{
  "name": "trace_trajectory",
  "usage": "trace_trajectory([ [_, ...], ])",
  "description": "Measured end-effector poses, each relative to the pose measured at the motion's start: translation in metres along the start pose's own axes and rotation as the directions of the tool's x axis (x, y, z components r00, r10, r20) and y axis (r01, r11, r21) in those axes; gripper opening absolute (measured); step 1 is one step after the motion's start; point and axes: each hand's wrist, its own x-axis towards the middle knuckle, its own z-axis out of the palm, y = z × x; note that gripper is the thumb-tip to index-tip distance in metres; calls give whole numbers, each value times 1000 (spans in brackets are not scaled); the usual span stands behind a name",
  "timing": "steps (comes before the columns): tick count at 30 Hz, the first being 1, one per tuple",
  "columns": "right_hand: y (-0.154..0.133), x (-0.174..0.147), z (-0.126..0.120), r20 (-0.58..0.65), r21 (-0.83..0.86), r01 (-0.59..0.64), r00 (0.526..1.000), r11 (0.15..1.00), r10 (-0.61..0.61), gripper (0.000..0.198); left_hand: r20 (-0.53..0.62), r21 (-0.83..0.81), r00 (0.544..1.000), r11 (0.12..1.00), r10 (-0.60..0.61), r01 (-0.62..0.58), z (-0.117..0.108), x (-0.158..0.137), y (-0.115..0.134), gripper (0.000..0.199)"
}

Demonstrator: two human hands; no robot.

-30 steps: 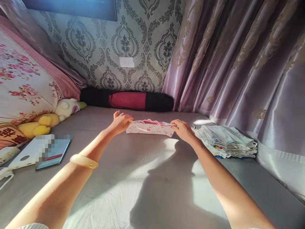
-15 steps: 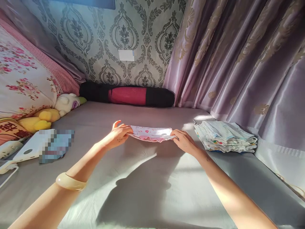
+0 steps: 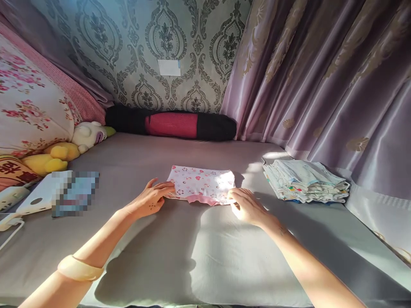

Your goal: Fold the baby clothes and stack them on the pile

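A white cloth [image 3: 202, 182] with a pink print and a pink ruffled edge lies folded in a rectangle on the grey bed sheet [image 3: 231, 256]. Whether it is a garment I cannot tell. My left hand [image 3: 153, 197], with a pale bangle on the forearm, has its fingers closed on the near left corner. At the near right corner, my right hand [image 3: 247, 205] pinches the edge between thumb and fingers. To the right of that hand sits a stack of folded white printed cloths [image 3: 306, 182].
On the left lie a phone-like item [image 3: 77, 192], a white box-shaped device [image 3: 45, 194], a white cable [image 3: 13, 233] and plush toys [image 3: 88, 134] against a floral pillow [image 3: 35, 111]. A black and red bolster [image 3: 173, 125] lines the wall. Purple curtains [image 3: 314, 77] hang at right.
The white cloth has come down from being held up between both hands and now lies flat, its printed face showing. Both hands have lowered and moved slightly nearer.
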Motion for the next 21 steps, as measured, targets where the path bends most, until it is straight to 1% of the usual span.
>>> trace_trajectory([
  [2, -3, 5, -3, 48, -13, -21, 999, 1000, 21, 16, 30, -27, 999, 1000, -10, 10, -7, 2, 5, 51],
  [3, -4, 10, -4, 77, -24, -39, 996, 999, 41, 17, 30, -37, 999, 999, -21, 23, -12, 5, 8, 44],
  [5, -6, 24, -5, 89, -50, -102, 990, 994, 106, 26, 14, -43, 998, 998, -56, 56, -19, 16, 16, 30],
  [6, -7, 32, -4, 85, -56, -131, 987, 990, 136, 30, -3, -40, 997, 996, -77, 77, -21, 23, 20, 29],
  [8, -10, 50, 1, 52, -55, -171, 983, 984, 174, 33, -48, -31, 993, 993, -112, 111, -20, 43, 28, 35],
  [11, -17, 77, 17, 39, -65, -176, 983, 982, 178, 35, -166, -6, 979, 993, -121, 121, -5, 76, 41, 35],
  [12, -19, 84, 24, 49, -85, -205, 977, 975, 210, 39, -163, 9, 981, 994, -105, 108, 4, 87, 45, 35],
  [13, -22, 90, 30, 85, -98, -229, 968, 968, 238, 44, -144, 28, 985, 995, -95, 100, 12, 97, 49, 37],
  [16, -27, 100, 49, 168, -119, -259, 946, 959, 276, 54, -85, 92, 988, 986, -128, 136, 38, 118, 58, 43],
  [19, -29, 101, 63, 150, -125, -259, 949, 958, 276, 56, -69, 132, 985, 977, -157, 165, 57, 125, 63, 47],
  [21, -29, 99, 68, 129, -132, -257, 953, 957, 273, 55, -57, 145, 986, 976, -158, 165, 64, 125, 63, 49],
])
